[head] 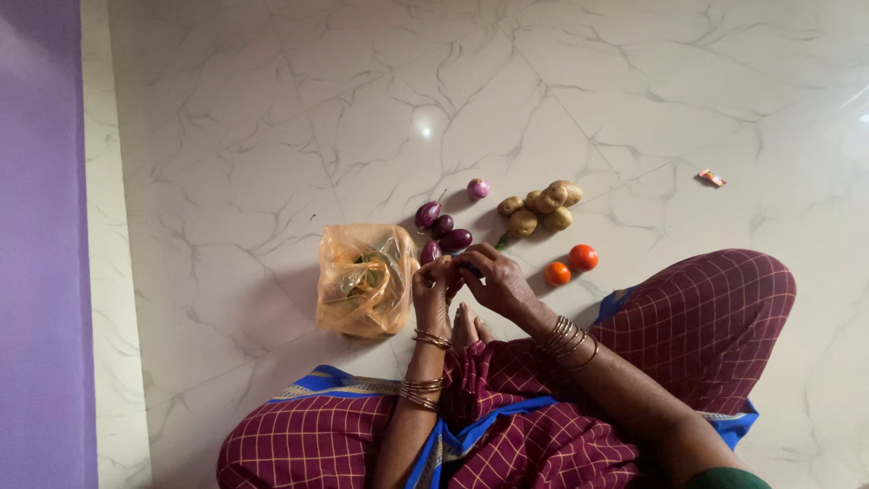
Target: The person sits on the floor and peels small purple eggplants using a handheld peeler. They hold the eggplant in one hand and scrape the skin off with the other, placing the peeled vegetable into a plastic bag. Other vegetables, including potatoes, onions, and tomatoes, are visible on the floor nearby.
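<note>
Purple brinjals (441,228) nr both hands (471,281)

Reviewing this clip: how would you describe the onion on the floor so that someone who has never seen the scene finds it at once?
Start from the orange plastic bag on the white marble floor, then look up and right past the cluster of small purple eggplants. The onion lies alone just beyond them, left of the pile of potatoes. It is the only round, pinkish-purple thing with a pale sheen.
</note>
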